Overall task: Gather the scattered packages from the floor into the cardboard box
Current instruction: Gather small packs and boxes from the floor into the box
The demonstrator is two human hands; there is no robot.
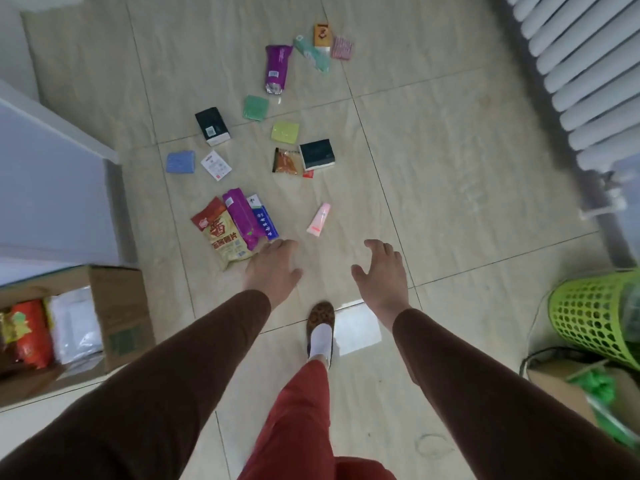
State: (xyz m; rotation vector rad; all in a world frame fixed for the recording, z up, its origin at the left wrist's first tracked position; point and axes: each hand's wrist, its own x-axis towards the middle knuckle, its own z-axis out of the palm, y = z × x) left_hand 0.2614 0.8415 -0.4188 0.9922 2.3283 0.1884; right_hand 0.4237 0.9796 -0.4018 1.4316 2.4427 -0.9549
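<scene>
1. My left hand (273, 268) and right hand (381, 271) reach out over the floor (450, 150); both grips are wide, fingers spread, holding nothing.
2. The packages lie scattered from 12 o'clock down to just ahead of my hands; the cardboard box (117, 306) sits at 9 o'clock, already holding a red bag and a white one.
3. Nearest my left hand is the snack bag (223, 237), just beside a purple pouch (240, 216) and a blue packet (265, 221); I judge them light, soft and crinkly, likely slippery, so I would pinch an edge or seam.
4. The pink tube (319, 220) at 12 o'clock of my right hand looks squeezable; take it across its middle.
5. The black boxes (211, 126) look stiff; hold them by their sides.
6. The far cluster at 12 o'clock is blurred; the box's contents are partly cut off; labels are unreadable.
</scene>
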